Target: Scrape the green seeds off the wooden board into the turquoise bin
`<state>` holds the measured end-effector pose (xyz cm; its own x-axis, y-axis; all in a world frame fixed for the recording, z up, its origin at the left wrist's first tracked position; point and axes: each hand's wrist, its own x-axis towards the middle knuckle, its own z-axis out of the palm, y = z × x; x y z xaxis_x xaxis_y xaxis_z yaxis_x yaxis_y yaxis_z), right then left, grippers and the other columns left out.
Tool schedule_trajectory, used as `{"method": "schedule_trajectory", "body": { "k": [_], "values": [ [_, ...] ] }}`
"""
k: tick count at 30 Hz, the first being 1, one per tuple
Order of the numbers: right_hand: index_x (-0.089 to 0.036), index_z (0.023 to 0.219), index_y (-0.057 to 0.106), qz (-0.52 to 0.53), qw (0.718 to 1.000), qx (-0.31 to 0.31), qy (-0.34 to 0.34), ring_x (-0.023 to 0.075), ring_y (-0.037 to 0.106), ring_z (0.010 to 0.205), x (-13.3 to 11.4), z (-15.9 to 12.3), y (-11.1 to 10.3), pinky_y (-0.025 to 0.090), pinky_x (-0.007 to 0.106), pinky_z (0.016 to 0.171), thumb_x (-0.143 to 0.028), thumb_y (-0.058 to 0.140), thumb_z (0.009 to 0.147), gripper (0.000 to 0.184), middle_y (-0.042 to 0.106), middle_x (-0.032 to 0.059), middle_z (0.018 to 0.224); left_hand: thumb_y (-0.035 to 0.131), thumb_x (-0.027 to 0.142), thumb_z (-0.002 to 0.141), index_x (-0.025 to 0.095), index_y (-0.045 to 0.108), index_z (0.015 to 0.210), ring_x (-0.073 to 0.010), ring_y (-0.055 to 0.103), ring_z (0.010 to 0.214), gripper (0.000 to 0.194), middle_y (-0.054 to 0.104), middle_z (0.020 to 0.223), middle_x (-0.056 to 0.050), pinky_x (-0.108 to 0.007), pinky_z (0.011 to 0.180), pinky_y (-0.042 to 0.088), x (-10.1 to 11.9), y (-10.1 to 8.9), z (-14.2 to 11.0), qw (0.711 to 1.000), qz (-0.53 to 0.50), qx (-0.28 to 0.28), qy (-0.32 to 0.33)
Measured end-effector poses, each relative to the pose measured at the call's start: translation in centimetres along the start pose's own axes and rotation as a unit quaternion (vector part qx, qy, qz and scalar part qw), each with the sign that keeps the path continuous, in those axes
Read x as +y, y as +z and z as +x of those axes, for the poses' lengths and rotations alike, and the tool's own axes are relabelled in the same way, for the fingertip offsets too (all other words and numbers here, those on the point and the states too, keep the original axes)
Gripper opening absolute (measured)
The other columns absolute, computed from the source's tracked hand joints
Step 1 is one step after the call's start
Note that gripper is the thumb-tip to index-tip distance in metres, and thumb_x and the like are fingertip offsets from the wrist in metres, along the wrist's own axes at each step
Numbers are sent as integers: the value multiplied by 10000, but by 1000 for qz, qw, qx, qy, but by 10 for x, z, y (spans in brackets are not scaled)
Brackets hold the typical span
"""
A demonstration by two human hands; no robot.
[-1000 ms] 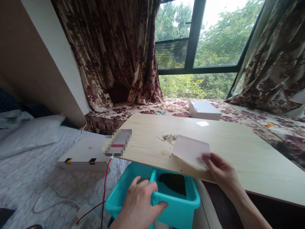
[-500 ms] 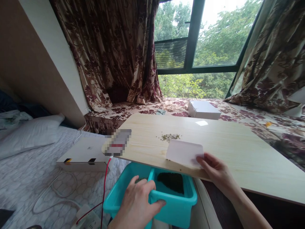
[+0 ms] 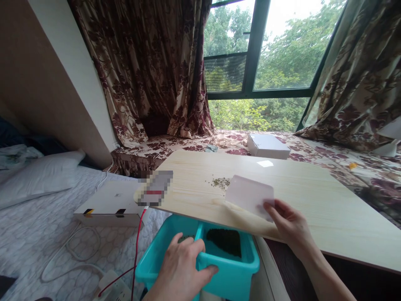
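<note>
My left hand (image 3: 183, 267) grips the rim of a turquoise plastic bin (image 3: 232, 267) held under the near edge of a light wooden board (image 3: 313, 196). Dark small grains (image 3: 224, 241) lie inside the bin. My right hand (image 3: 290, 223) pinches a white plastic scraper card (image 3: 249, 194), tilted up on the board just right of a small heap of greenish grains (image 3: 221, 182). The card's far edge touches the heap.
A white box (image 3: 267, 145) sits on the patterned window seat behind the board. A flat white box (image 3: 111, 202), a red cable (image 3: 137, 246) and a power strip (image 3: 114, 288) lie on the bed at left. Curtains flank the window.
The card, which had slid toward the board's near edge half a second ago, has moved back up to the grain heap and tilted. My left hand and the bin stayed nearly put.
</note>
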<state>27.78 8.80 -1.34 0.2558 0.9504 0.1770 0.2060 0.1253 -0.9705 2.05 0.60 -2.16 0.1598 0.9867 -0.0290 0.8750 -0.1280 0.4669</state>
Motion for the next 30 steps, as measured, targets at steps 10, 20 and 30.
{"method": "schedule_trajectory", "body": {
  "k": [10, 20, 30],
  "values": [
    [-184, 765, 691, -35, 999, 18, -27, 210, 676, 675, 6, 14, 7, 507, 279, 582, -431, 653, 670, 267, 744, 60, 736, 657, 299, 712, 230, 529, 708, -189, 552, 739, 145, 566, 726, 29, -427, 1022, 284, -2, 0, -2, 1000, -6, 4, 3],
    [-187, 755, 669, -30, 999, -22, -37, 209, 677, 666, 1, 14, 9, 492, 266, 530, -452, 633, 684, 276, 737, 62, 714, 658, 314, 716, 234, 546, 715, -197, 549, 757, 138, 564, 722, 32, -423, 1007, 300, -4, 2, -1, 1000, -4, 12, 5],
    [-200, 684, 650, -44, 996, -63, -53, 201, 667, 641, -4, 13, 12, 501, 269, 536, -487, 622, 691, 289, 732, 55, 693, 633, 301, 719, 237, 530, 712, -198, 551, 751, 122, 555, 718, 32, -433, 1003, 307, -2, 0, -1, 1000, -3, 10, 3]
  ]
}}
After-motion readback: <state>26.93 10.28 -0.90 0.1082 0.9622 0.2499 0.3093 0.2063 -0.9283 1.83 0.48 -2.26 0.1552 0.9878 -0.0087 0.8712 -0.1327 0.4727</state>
